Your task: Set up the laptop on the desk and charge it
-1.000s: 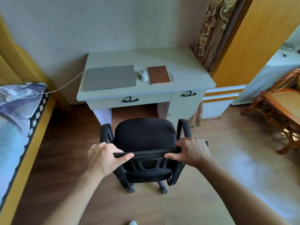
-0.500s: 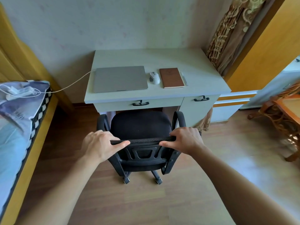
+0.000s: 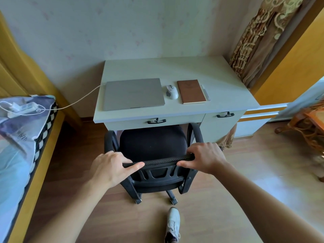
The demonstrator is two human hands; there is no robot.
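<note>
Gripping the top edge of a black office chair [image 3: 152, 146] with both hands, low in the middle of the frame. Left hand [image 3: 112, 166] wrapping the left end of the backrest rim, fingers [image 3: 122, 159] curled over the front and thumb pressing along the near side. Right hand [image 3: 205, 158] clamping the right end the same way, fingers closed over the rim. Sitting with its seat front tucked just under the table [image 3: 228, 74], armrests rising on either side.

Lying closed and flat on the left half of the table top, in the centre of the frame: a silver-grey laptop [image 3: 134, 93], plain lid, any logo too faint to read. Plugging into its left edge, a white cable [image 3: 82, 99] sagging leftwards to a white power strip [image 3: 22, 107] resting on the bed [image 3: 21, 146] at the left edge of the frame. Showing some dark printed writing on the bedding, too blurred to read.

Resting just right of the laptop, a white mouse [image 3: 172, 92], then a brown notebook [image 3: 191, 91] with a pale pen [image 3: 205, 92] beside its right edge. Standing on the wooden floor [image 3: 228, 199] at bottom centre, one white shoe [image 3: 173, 223].
</note>
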